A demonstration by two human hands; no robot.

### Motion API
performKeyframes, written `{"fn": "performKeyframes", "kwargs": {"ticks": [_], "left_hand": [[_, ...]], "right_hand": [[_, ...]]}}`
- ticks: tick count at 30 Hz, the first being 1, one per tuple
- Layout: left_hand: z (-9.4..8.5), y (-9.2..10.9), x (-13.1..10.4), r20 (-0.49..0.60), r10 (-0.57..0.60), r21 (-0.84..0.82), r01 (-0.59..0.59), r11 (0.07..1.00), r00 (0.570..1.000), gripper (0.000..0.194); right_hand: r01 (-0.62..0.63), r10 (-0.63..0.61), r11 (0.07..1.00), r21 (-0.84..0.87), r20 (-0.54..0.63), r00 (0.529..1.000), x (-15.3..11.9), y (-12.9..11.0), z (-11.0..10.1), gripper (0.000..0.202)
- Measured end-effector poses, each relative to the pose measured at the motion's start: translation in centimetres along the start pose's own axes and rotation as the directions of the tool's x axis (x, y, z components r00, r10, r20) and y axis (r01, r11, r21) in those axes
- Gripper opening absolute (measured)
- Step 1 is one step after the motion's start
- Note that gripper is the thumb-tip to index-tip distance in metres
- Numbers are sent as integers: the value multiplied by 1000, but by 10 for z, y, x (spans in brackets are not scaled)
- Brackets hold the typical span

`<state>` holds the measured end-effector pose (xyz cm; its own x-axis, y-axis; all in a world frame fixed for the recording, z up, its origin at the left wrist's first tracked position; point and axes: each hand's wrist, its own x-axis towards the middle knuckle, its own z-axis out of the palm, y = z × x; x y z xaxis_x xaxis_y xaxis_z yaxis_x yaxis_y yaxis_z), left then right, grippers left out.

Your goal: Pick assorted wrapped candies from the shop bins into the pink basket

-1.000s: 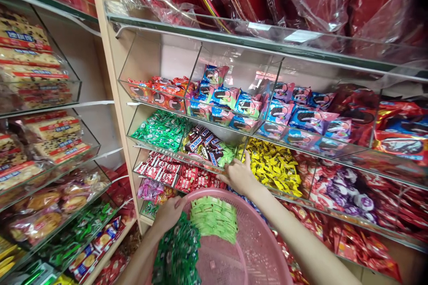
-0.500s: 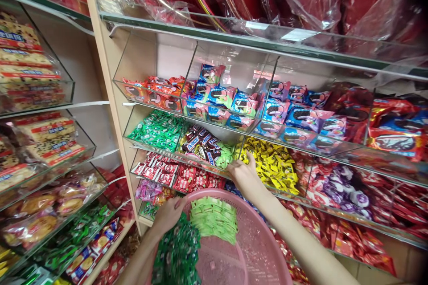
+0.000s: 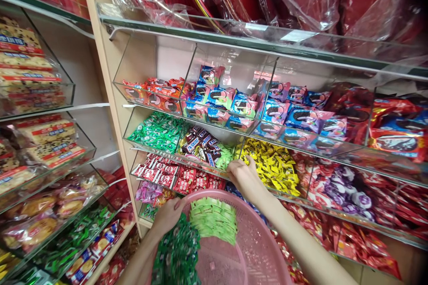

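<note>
My left hand [image 3: 169, 216] is closed on the near-left rim of a round pink plastic basket [image 3: 264, 231]. Inside the basket, a heap of dark green wrapped candies [image 3: 177, 249] lies on the left and a neat pile of light green wrapped candies [image 3: 214, 218] at the back. My right hand [image 3: 241, 173] rests at the clear front edge of a shelf bin, fingers curled, between light green packets [image 3: 224, 156] and yellow wrapped candies [image 3: 272, 162]. Its fingertips are hidden, so what they hold cannot be made out. Snickers bars [image 3: 199, 144] lie just left of those packets.
Clear bins hold green candies [image 3: 157, 131], blue cookie packs [image 3: 217, 95] and purple-white candies [image 3: 349, 189]. Red packets [image 3: 200, 180] sit in a lower bin behind the basket. Left shelves carry packaged cakes [image 3: 30, 71]. Overhead, a glass shelf [image 3: 234, 31] bears plastic-wrapped red items.
</note>
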<state>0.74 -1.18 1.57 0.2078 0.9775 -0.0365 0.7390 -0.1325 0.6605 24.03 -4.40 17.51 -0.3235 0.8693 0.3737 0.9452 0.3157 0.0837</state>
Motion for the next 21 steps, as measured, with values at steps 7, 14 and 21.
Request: {"fn": "performKeyframes", "kwargs": {"ticks": [7,14,21], "left_hand": [[0,1,2,10,8,0,-8,1000,1000,48],[0,1,2,-1,21,8,-21,1000,1000,48],[-2,2,2,2,26,38,-26,999,1000,47]], "right_hand": [[-13,22,989,146,-60,998,-2,4,-3,15],[-57,173,812,581,-146,974,-26,-11,-8,11],[-292,461,272,917,142,876,-64,-14,96,20]]}}
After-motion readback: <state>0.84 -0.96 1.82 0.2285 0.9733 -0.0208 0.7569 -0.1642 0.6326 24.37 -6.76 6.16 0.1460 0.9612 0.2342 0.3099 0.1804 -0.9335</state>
